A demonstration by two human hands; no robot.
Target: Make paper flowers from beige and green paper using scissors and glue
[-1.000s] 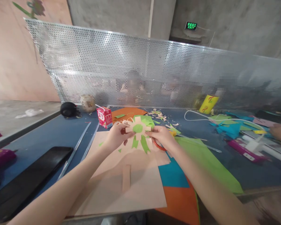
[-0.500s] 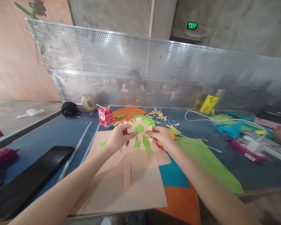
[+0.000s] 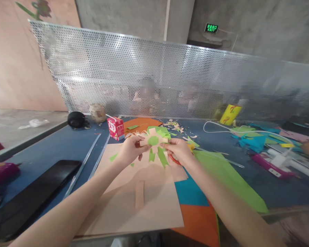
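Both my hands hold up a paper flower (image 3: pixel 153 141) above the table: beige petals, a round green centre and green strips hanging below. My left hand (image 3: pixel 130 150) pinches its left edge. On the right edge my right hand (image 3: pixel 178 150) pinches the petals. Beneath the flower a large beige paper sheet (image 3: pixel 141 202) lies flat with a narrow beige strip (image 3: pixel 139 195) on it. A red ring-shaped handle (image 3: pixel 174 160) shows just under my right hand.
A red drink carton (image 3: pixel 115 128), orange, blue and green sheets (image 3: pixel 222 175) and paper scraps lie around. A black slab (image 3: pixel 31 195) and metal rulers (image 3: pixel 82 166) sit at left, a purple tool (image 3: pixel 266 164) and white cable at right. Behind a perforated metal screen (image 3: pixel 170 79) sit other people.
The flower has shifted a little between my fingers and its green strips hang slightly differently. My hands stay in nearly the same place.
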